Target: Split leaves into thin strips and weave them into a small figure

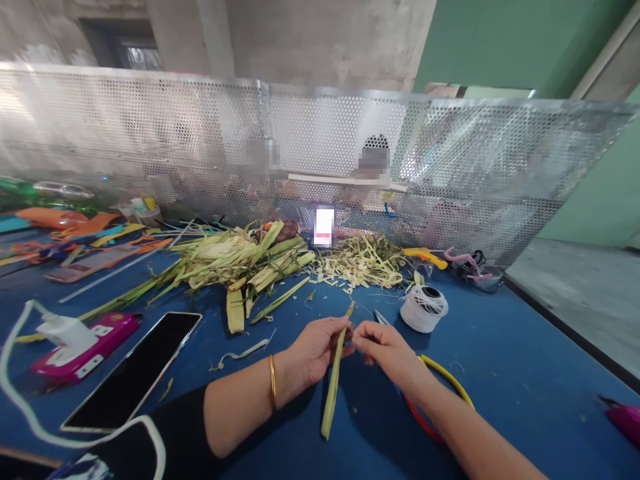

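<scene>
My left hand (320, 347) is closed around a pale green strip of dried leaf or husk (333, 393), pinching it near its narrow upper end. The strip's wide end hangs down toward me. Close beside it, my right hand (383, 343) has thumb and forefinger pressed together on what looks like a fine white thread, mostly hidden. A spool of white thread (424, 310) stands just beyond my right hand. Under my right wrist lie scissors with a yellow and red handle (450, 380), their blade tips showing past the knuckles.
A heap of green stalks and leaves (225, 260) and shredded scraps (365, 260) lie along a perforated metal screen (200, 147). To the left are a phone (135, 373) and a magenta power strip (90, 347) with a white charger and cable. Safety glasses (480, 277) sit at the right.
</scene>
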